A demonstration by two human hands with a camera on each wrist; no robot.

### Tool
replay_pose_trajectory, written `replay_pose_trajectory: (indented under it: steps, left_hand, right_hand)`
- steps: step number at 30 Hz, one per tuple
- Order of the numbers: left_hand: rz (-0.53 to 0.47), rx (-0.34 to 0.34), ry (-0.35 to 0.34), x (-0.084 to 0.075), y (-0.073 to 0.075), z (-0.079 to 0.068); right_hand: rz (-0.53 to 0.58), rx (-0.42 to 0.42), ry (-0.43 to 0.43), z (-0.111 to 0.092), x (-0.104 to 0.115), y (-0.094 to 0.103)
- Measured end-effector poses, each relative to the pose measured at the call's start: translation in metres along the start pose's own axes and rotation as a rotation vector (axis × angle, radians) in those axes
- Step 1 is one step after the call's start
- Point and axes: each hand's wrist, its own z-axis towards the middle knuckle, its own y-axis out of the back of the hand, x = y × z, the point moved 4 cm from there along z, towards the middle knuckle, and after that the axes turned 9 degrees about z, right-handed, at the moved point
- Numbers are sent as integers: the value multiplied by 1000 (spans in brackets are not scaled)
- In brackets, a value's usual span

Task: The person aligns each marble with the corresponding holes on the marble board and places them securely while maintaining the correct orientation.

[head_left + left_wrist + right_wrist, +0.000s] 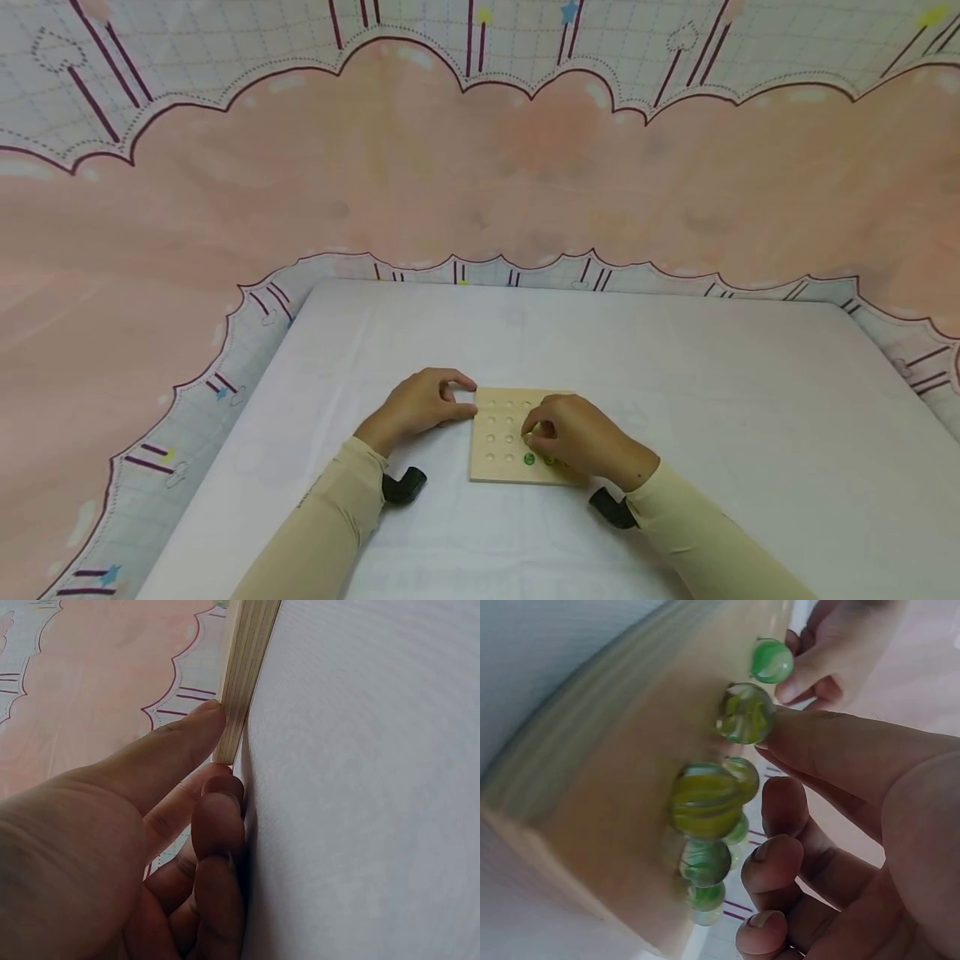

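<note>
A square wooden board (490,472) with rows of round hollows lies flat on the table. My left hand (422,402) holds it at the far left corner, thumb and index finger against its edge; in the left wrist view the thumb (184,735) touches the board's side. Over the board, my right hand (583,437) pinches a marble, mostly hidden by the fingertips. A green marble (529,459) and a yellow-green marble (550,460) sit in the near row. In the right wrist view, a yellow marble (705,801) and several green ones stand below the thumb.
A white cloth (420,333) covers the table under the board. Behind and to the left hangs a peach patterned cloth (450,183). A black wrist mount (405,486) sticks out from the left sleeve, another (612,508) from the right.
</note>
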Motion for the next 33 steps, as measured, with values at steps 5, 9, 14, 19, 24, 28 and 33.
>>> replay_pose_trajectory:
  steps: [5,9,14,19,24,28,33]
  left_hand:
    - [0,1,-4,1,-1,0]
    - [1,4,-3,1,-2,0]
    - [-17,6,-10,0,-3,0]
    - [-27,16,-16,1,-1,3]
    - [-52,-11,4,10,1,1]
    - [48,-158,11,13,20,-17]
    - [365,-396,-21,12,54,-52]
  right_hand:
    - [-14,-6,6,-1,-1,-3]
    - [-16,-8,8,-1,-1,-5]
    - [-15,-14,28,-2,-1,-4]
    - [34,-18,-9,-4,-3,3]
    - [42,-101,-76,-15,-10,24]
    - [-86,-222,-66,-30,-18,44]
    - [-234,-315,-93,-47,-34,61]
